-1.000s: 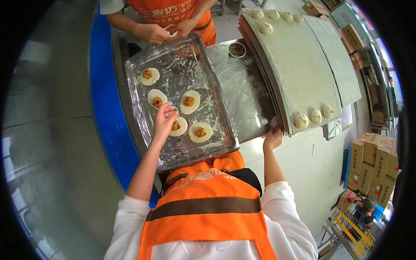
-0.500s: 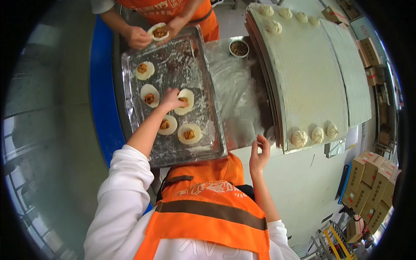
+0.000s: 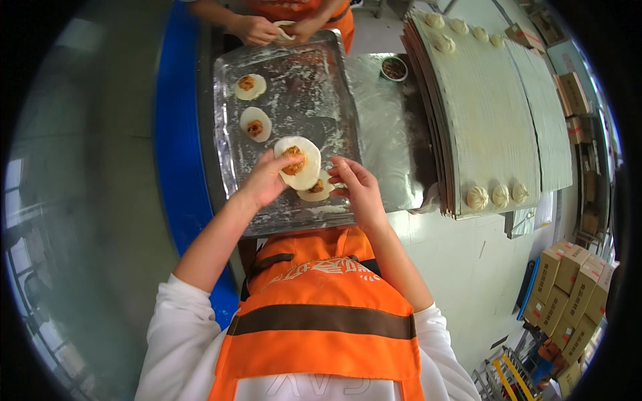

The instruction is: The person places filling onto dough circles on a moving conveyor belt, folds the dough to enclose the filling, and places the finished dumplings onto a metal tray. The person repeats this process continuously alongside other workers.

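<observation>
While my left hand point(image 3: 265, 179) grips a filled wrapper point(image 3: 307, 166) above the tray point(image 3: 314, 100), toward 6 o'clock, my right hand point(image 3: 363, 192) curls, seemingly empty, at the wrapper's 4 o'clock. I judge this positioning; next calls for pinching its edge.

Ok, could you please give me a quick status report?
Left hand holding filled dough wrapper. Right hand beside it, apparently empty. No obstruction seen; another filled wrapper, partly hidden, on metal tray.

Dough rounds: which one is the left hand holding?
The dough round held above the tray, left hand thumb on its filling; two other rounds lie on the tray's left side.
</observation>
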A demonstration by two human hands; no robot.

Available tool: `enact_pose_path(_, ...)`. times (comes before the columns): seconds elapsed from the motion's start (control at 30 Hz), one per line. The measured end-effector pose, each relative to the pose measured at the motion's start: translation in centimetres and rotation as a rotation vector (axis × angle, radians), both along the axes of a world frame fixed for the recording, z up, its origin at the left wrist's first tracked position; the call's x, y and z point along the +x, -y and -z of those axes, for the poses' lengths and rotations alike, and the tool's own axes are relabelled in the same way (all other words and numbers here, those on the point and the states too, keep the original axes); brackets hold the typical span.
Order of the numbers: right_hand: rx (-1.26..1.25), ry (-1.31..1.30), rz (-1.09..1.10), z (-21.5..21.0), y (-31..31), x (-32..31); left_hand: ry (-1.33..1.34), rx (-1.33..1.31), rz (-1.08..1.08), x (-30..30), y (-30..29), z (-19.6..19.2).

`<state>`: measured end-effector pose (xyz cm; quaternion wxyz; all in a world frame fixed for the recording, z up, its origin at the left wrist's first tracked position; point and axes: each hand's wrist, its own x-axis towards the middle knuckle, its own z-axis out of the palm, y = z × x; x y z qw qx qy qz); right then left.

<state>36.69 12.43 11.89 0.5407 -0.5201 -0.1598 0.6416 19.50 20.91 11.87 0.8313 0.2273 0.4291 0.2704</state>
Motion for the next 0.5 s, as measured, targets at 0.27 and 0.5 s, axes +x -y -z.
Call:
enact_pose_path(0.27, 0.006, 0.010, -0.212, -2.2, 0.3, -7.9, -0.068, 0.015, -0.123, -6.7, 5.1, -4.4)
enact_pose_path(0.5, 0.510, 1.032, -0.273, -1.8, 2.0, -11.1, -0.115, -0.030, -0.173, -9.4, 7.2, -3.8)
